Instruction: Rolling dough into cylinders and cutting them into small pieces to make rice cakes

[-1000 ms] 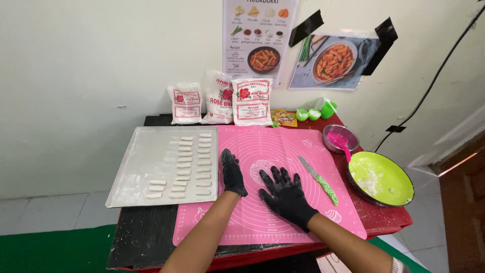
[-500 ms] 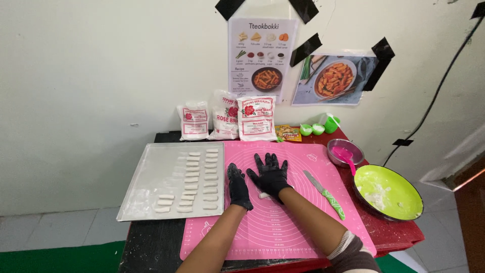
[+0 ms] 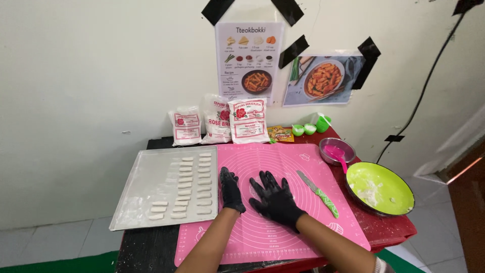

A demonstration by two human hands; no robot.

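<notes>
Head view, with the pink silicone baking mat [image 3: 283, 167] as landmark. My left hand [image 3: 231, 190], in a black glove, rests on the mat's left part, turned on edge with fingers together and slightly curled, gripping nothing I can see. My right hand [image 3: 275, 199], also black-gloved, lies just beside it toward the mat's centre, open, fingers spread flat on the surface (whether dough sits beneath either hand I cannot tell). Right of the hands, on the mat, lies a green-handled knife [image 3: 318, 193]. Left of the mat, touching its edge, sits a metal tray [image 3: 136, 192] bearing rows of small white dough pieces [image 3: 192, 184]. Right of the mat stand a green pan [image 3: 380, 188] and a small metal bowl [image 3: 337, 150]. Behind the mat stand three flour bags [image 3: 217, 121].
</notes>
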